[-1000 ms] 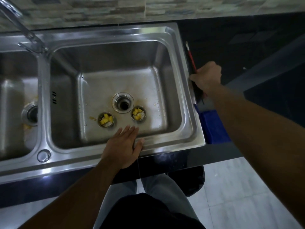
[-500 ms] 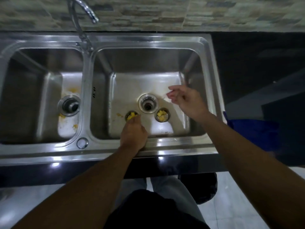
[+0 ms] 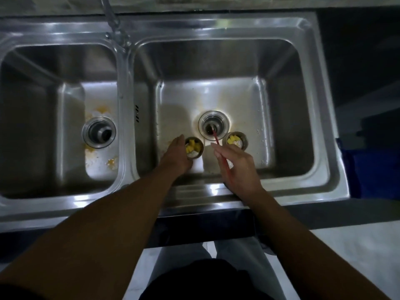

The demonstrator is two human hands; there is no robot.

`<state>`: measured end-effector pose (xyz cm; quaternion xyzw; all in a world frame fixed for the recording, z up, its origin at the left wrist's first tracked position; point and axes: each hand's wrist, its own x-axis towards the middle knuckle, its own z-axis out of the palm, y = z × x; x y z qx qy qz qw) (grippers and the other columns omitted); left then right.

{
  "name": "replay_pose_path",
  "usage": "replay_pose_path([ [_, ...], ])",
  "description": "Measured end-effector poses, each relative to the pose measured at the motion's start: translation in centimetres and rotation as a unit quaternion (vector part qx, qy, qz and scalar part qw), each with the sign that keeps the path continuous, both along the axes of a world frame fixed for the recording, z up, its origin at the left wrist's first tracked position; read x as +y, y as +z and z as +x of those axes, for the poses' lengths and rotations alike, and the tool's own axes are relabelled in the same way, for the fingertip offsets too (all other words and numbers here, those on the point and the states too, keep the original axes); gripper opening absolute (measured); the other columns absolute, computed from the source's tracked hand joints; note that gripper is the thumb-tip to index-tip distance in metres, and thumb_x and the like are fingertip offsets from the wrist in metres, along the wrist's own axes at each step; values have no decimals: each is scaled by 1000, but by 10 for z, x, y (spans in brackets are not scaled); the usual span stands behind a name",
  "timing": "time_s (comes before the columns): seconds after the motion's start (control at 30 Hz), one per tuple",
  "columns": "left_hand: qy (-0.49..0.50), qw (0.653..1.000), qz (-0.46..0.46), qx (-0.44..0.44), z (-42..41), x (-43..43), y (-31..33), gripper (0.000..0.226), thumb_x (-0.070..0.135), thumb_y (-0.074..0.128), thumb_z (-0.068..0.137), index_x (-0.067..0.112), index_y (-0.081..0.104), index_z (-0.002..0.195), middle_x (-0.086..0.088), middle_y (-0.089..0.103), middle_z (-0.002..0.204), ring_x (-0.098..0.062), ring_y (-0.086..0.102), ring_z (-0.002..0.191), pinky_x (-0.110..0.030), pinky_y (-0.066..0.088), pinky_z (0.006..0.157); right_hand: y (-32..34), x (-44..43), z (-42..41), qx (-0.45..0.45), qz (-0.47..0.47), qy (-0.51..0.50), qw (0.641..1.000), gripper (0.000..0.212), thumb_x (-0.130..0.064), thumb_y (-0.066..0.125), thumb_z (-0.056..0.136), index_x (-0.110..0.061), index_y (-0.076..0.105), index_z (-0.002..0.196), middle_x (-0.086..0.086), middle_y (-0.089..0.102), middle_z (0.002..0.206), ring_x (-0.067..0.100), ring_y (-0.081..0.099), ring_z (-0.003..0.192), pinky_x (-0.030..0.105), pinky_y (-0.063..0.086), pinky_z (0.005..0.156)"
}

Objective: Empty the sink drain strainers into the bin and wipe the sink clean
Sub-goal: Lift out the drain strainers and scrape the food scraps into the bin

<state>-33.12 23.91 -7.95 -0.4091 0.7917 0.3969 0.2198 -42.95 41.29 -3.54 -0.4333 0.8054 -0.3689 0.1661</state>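
Note:
Two metal drain strainers full of yellow and white food scraps stand on the floor of the right basin [image 3: 287, 118]. My left hand [image 3: 175, 155] grips the left strainer [image 3: 194, 147] from its left side. The right strainer [image 3: 236, 140] stands free beside the open drain [image 3: 213, 124]. My right hand [image 3: 236, 167] holds a thin red brush [image 3: 218, 146], whose tip reaches into that drain. Yellow stains ring the drain.
The left basin [image 3: 71, 100] has its own open drain [image 3: 99, 132] with yellow scraps and smears around it. The tap [image 3: 112, 20] rises at the back between the basins. Something blue [image 3: 372, 169] lies on the dark counter at the right. My legs and a pale tiled floor show below.
My right hand moved down with the red brush and put its tip in the drain. My left hand closed around the left strainer. The camera moved closer over the sink.

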Motion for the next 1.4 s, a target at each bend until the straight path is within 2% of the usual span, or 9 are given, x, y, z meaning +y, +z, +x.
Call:
replay_pose_path([
  [0.13, -31, 999, -2, 33, -1, -5, -25, 105, 19, 83, 80, 15, 15, 161, -7, 16, 168, -25, 19, 155, -42, 24, 125, -5, -2, 1, -17, 13, -13, 1000, 39, -12, 49, 104, -15, 54, 143, 6, 70, 96, 12, 63, 84, 29, 52, 77],
  [0.27, -63, 996, -25, 55, -1, -9, -37, 100, 22, 87, 72, 20, 31, 155, -5, 35, 157, -28, 39, 142, -45, 41, 112, -6, -7, 2, -26, 61, 7, 998, 49, -20, 44, 108, -19, 35, 156, -7, 64, 98, 3, 56, 86, 20, 47, 78],
  [0.33, -74, 994, -48, 57, -4, -10, -38, 95, 27, 88, 67, 21, 38, 148, -5, 43, 149, -30, 48, 133, -45, 46, 104, -5, -8, 1, -14, 78, 5, 997, 47, -27, 42, 109, -18, 36, 155, -12, 56, 103, -1, 50, 92, 15, 40, 83],
  [0.47, -65, 994, -67, 63, -7, -9, -31, 92, 36, 91, 60, 22, 43, 137, -5, 50, 139, -29, 54, 122, -43, 50, 97, -3, -10, 2, 12, 87, -23, 996, 47, -30, 43, 108, -11, 43, 151, 8, 55, 123, 10, 52, 106, 22, 46, 94],
  [0.7, -32, 993, -24, 110, 3, -9, -1, 88, 32, 92, 57, 32, 40, 128, 0, 56, 129, -26, 58, 115, -47, 54, 95, -2, -9, 4, 63, 69, -34, 995, 42, -23, 49, 107, -7, 50, 146, 13, 55, 125, 11, 53, 104, 18, 42, 95],
  [0.9, -30, 975, -19, 220, 8, 2, 45, 75, 43, 87, 60, 36, 44, 122, 7, 64, 113, -13, 65, 99, -31, 55, 84, 23, 0, 7, -6, -7, -96, 995, 37, -21, 43, 109, -5, 56, 140, 12, 64, 117, 22, 62, 102, 39, 53, 92],
  [1.13, -54, 941, -48, 329, -15, 42, 100, 75, 45, 91, 53, 49, 52, 117, 30, 65, 103, 12, 62, 98, -1, 46, 77, 72, 49, 4, 37, -117, -175, 977, 25, -9, 50, 106, -1, 68, 121, 7, 68, 105, 14, 65, 92, 31, 54, 86],
  [1.27, -97, 929, -65, 351, -40, 92, 120, 72, 46, 90, 51, 39, 58, 116, 20, 65, 111, -7, 63, 106, -30, 55, 93, 95, 109, -7, 90, -139, -277, 946, 22, -6, 57, 101, 1, 74, 112, 12, 71, 98, 1, 57, 83, 8, 48, 78],
  [1.4, -155, 919, -48, 361, -62, 163, 129, 73, 49, 88, 53, 50, 51, 116, 22, 65, 110, 0, 63, 102, -27, 55, 89, 112, 183, -7, 78, -148, -369, 914, 21, -11, 62, 99, -5, 75, 115, 7, 73, 100, 6, 66, 86, 9, 49, 81],
])
